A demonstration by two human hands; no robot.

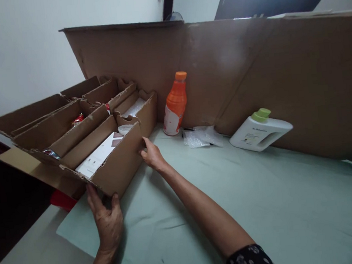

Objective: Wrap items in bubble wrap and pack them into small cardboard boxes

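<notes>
An open cardboard box [120,163] with a white flat carton [98,158] inside lies on the pale green sheet. My left hand [107,218] grips the box's near left corner, fingers wrapped over the edge. My right hand [151,154] presses against the box's right end, thumb at the corner. Behind it stand more open cardboard boxes [63,123] with red items and white padding in them.
An orange bottle [175,104] leans at the tall cardboard wall [252,72]. Clear plastic wrap [202,136] lies beside it. A white jug with a green cap [260,131] lies on its side at the right. The green sheet [235,201] ends at the left.
</notes>
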